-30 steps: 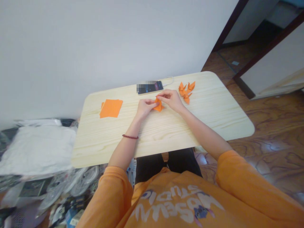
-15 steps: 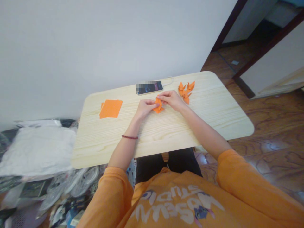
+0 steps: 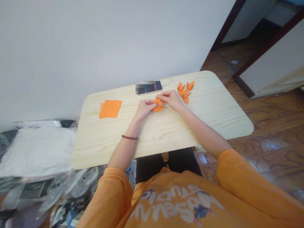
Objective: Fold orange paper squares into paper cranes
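Note:
An orange folded paper piece (image 3: 158, 107) is pinched between both hands above the middle of the pale wooden table (image 3: 163, 133). My left hand (image 3: 144, 108) grips its left side, thumb lying across the front. On its upper right, the fingertips of my right hand (image 3: 172, 98) are closed on an edge of the paper. The fingers cover part of the folds. To the right of my right hand lie several finished-looking orange origami figures (image 3: 185, 91) in a cluster. A small stack of square orange paper sheets (image 3: 110, 109) rests left of my left hand.
A phone (image 3: 149, 87) with a white cable (image 3: 168, 83) lies at the table's back edge, by the white wall (image 3: 118, 41). A white bag-like bundle (image 3: 38, 150) and plastic-wrapped items crowd the floor side at left. A doorway opens at upper right.
The front of the folded paper looks slightly more rounded between the fingers. Both hands keep nearly the same place and grip; the view has shifted a little.

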Available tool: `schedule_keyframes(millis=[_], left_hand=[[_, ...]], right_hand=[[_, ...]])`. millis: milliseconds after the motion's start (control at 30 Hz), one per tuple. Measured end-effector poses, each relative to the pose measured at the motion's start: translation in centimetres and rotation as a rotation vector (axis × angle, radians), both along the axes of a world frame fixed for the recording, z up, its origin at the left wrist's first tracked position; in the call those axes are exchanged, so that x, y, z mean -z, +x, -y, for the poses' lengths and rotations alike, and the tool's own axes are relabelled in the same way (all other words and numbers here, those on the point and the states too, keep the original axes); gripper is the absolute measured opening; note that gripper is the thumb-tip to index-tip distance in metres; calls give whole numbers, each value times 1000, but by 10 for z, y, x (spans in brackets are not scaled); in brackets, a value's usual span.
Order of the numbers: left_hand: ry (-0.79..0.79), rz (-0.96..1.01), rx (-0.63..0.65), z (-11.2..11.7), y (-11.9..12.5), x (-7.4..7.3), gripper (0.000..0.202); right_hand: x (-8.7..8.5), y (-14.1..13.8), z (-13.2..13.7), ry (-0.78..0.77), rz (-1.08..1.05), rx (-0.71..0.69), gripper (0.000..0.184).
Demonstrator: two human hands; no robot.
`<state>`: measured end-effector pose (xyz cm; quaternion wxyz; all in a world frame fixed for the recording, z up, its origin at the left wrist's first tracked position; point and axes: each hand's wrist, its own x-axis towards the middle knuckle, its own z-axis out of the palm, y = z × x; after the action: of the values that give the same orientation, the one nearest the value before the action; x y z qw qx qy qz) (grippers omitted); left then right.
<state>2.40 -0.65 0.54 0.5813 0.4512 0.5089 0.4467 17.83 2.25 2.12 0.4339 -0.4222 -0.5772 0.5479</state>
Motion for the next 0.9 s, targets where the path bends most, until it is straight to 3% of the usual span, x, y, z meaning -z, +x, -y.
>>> schedule_keyframes(millis=[567,900], left_hand=[[-43,-3,12,4,1,-8,35],[-40,13,-14,4,1,-6,34]], right_hand=[[9,0,-4,-8,-47,-18,27],[4,2,-1,-68,-54,-62,28]])
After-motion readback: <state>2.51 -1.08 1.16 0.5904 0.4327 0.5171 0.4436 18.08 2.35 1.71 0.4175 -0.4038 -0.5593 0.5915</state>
